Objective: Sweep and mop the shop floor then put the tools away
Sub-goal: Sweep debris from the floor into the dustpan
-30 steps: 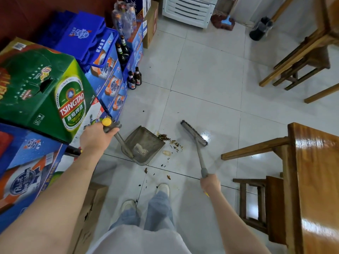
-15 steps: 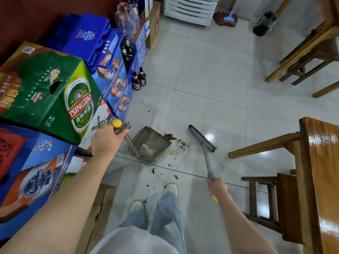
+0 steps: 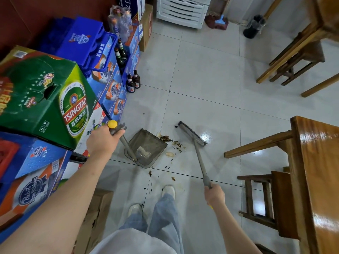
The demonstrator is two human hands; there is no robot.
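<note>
Here the left hand (image 3: 102, 142) grips the dustpan (image 3: 146, 148) holding scraps, right hand (image 3: 214, 196) the broom (image 3: 199, 158).

A grey dustpan (image 3: 146, 148) is set on the tiled floor (image 3: 207, 85), its long handle tilted up and capped in yellow. Just right of the dustpan, brown debris (image 3: 173, 143) is scattered. Right of the debris, a grey broom (image 3: 192, 134) is held slanted, bristles down.

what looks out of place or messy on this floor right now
Dark crumbs and scraps lie loose on the tiles between the dustpan and the broom, with more bits scattered toward the person's shoes. Two beer bottles stand on the bare floor beside the stacked boxes, outside any crate.
</note>
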